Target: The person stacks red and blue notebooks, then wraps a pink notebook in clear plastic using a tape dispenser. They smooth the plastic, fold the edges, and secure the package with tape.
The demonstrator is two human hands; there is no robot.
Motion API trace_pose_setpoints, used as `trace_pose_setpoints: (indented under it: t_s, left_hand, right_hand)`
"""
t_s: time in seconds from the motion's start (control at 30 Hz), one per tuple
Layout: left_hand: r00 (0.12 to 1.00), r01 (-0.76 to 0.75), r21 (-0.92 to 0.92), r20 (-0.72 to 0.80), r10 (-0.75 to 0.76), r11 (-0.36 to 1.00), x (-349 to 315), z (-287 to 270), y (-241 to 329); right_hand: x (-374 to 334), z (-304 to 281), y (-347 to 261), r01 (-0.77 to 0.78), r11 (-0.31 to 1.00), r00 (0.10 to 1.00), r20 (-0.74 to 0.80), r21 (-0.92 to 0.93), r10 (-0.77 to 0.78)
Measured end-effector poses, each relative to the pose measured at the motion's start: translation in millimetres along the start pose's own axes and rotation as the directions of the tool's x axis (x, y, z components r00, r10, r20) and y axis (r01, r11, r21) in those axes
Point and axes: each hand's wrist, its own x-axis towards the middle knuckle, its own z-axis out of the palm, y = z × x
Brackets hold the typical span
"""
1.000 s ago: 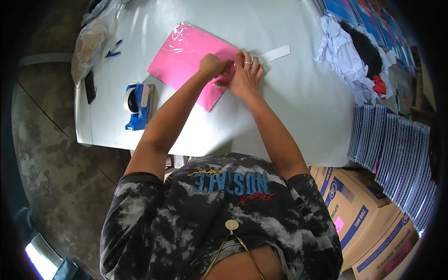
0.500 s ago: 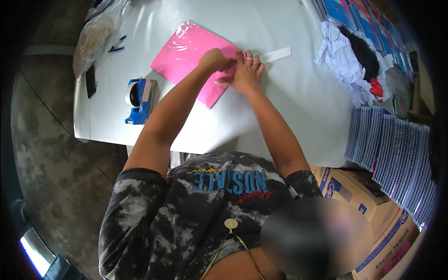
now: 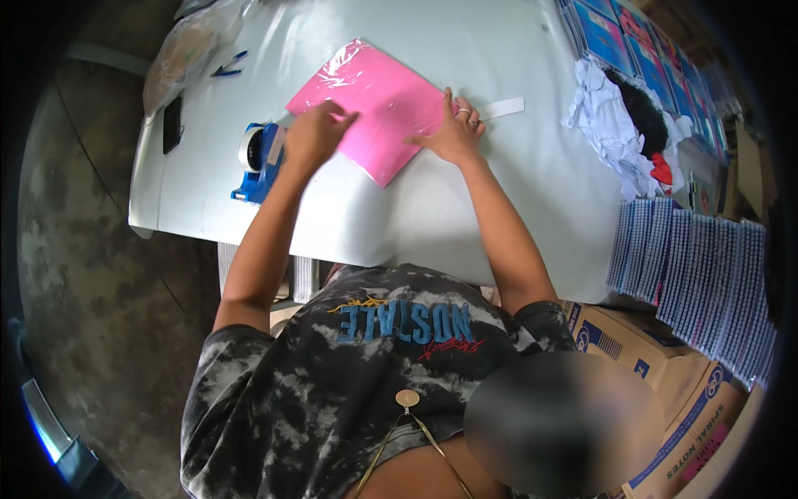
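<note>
A pink sheet or pack in shiny clear plastic (image 3: pixel 386 108) lies at a slant on the table. My right hand (image 3: pixel 455 133) rests on its right corner, thumb and index finger spread apart, rings on its fingers. Just past those fingers, a white strip (image 3: pixel 504 107) lies on the tabletop. My left hand (image 3: pixel 314 137) is over the pack's lower left edge, fingers loosely bent with a gap to the thumb; nothing shows in it. Close to my left wrist stands a blue tape dispenser (image 3: pixel 270 158) with a roll of tape.
Blue-handled snips (image 3: pixel 229 65), a dark phone (image 3: pixel 172 125) and a clear plastic bag (image 3: pixel 183 58) sit at the left. On the right are crumpled white paper or cloth (image 3: pixel 592 116), stacked spiral notebooks (image 3: pixel 690 266), blue-covered books (image 3: pixel 603 37) and cardboard boxes (image 3: pixel 632 333).
My left hand has moved left, away from my right hand, toward the tape dispenser. My right hand stays at the pack's right corner. The whole view has shifted slightly.
</note>
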Motion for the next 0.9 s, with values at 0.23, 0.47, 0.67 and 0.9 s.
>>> trace_pose_setpoints:
  t_s: [0.23,0.47,0.67,0.9]
  left_hand:
    - [0.915,0.247,-0.171,-0.283,-0.287,0.954,-51.1,-36.3,-169.8]
    - [0.887,0.461,-0.481,0.282,-0.367,0.746,-62.6,-35.4,-175.8]
    - [0.869,0.475,-0.608,0.438,-0.230,0.636,-53.4,-41.7,-183.5]
    - [0.952,0.307,-0.734,0.250,-0.179,0.606,-105.3,-64.4,-188.0]
  right_hand:
    - [-26.7,19.1,3.0,0.132,0.988,0.843,-0.533,0.078,-0.070]
    - [-92.9,59.5,-121.0,0.258,0.579,0.889,0.045,0.773,-0.456]
    - [-106.8,114.0,-217.8,-0.595,0.125,0.661,0.571,0.794,-0.487]
    - [-106.7,140.6,-230.8,-0.599,-0.186,0.777,0.510,0.779,-0.369]
